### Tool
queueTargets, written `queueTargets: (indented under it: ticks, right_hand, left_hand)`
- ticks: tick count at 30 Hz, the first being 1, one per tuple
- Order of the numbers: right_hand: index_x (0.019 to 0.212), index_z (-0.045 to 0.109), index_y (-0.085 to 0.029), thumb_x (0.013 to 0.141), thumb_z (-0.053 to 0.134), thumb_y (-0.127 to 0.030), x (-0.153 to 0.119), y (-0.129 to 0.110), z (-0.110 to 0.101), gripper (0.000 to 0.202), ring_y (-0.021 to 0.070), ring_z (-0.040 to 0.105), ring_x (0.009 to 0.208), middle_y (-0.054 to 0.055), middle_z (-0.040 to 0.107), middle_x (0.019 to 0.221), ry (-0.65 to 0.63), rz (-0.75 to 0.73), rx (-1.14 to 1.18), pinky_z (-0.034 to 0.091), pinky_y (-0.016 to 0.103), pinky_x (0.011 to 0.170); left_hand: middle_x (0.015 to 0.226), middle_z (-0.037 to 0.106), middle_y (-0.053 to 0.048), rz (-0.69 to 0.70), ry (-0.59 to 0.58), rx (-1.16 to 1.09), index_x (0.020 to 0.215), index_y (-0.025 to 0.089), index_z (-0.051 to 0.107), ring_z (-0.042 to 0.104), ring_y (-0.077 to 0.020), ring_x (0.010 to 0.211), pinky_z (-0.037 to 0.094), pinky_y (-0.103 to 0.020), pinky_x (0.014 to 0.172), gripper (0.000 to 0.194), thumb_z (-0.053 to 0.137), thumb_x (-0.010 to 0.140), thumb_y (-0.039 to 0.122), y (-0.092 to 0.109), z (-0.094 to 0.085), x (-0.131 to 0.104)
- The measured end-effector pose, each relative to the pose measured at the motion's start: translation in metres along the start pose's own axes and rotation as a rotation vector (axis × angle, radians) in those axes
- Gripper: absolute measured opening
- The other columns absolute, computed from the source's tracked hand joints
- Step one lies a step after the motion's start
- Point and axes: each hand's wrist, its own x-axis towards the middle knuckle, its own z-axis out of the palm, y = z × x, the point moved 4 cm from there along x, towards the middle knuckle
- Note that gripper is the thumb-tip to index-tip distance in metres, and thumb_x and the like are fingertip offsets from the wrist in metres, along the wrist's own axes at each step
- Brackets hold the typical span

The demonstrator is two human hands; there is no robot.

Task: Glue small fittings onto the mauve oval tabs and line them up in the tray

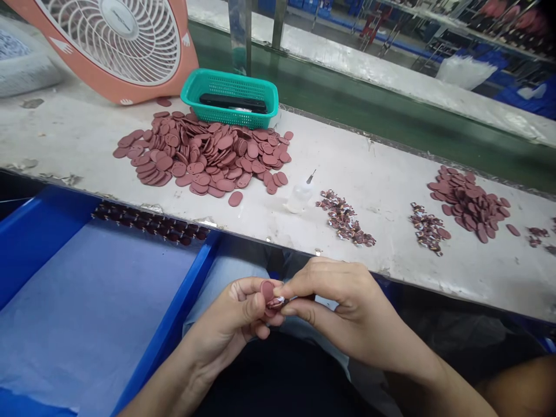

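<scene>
The left hand [245, 313] is curled nearly closed, thumb and fingers pinching flat, smooth, reddish-brown oval discs [267, 291]. The upper disc stands on edge with its broad face toward the camera and its long axis close to upright. The right hand [334, 295] meets it from the other side, thumb and forefinger pinched narrow on a small brown-and-white piece [277, 301] that touches the discs; its exact shape is hidden by the fingertips. Both hands are in front of the near edge of a pale, worn tabletop [382, 214] with a chipped rim.

Just beyond the hands on that surface lie a loose cluster of small, knobbly brown-and-white pieces [345, 219] and, left of it, a translucent bottle with a thin dark tip [299, 196]. Farther left spreads a large heap of matte reddish-brown ovals [208, 153], pointing every way, against a perforated green plastic basket [263, 119] holding a flat black object [232, 103]. Behind stands a coral-framed fan with a white spiral grille [117, 35]. A blue tray [202, 260], lower left, carries rows of dark pieces [152, 223].
</scene>
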Motion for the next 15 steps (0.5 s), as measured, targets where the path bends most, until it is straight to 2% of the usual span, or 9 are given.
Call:
queueTargets:
  ticks: [9,15]
  right_hand:
    - [0.094,0.072,-0.016,0.088,0.071,-0.007,0.0026,0.0058,0.0037,0.011,0.0099,0.067,0.074,-0.001,0.076,0.082,-0.016,0.027,0.008,0.051,0.019,0.073]
    - [0.092,0.073,-0.016,0.088,0.069,-0.008,0.0055,0.0094,0.0075,0.010,0.0124,0.068,0.074,0.002,0.076,0.081,-0.019,0.037,0.014,0.053,0.022,0.072]
  left_hand:
    - [0.062,0.065,0.001,-0.008,0.084,-0.035,0.076,0.017,0.080,0.059,-0.0065,0.056,0.047,-0.012,0.049,0.040,0.093,0.054,0.048,0.0012,0.0005,0.0020]
    - [0.067,0.068,0.000,0.000,0.141,-0.070,0.080,0.016,0.079,0.061,-0.0073,0.059,0.047,-0.012,0.050,0.035,0.093,0.058,0.039,-0.0014,-0.0058,0.0013]
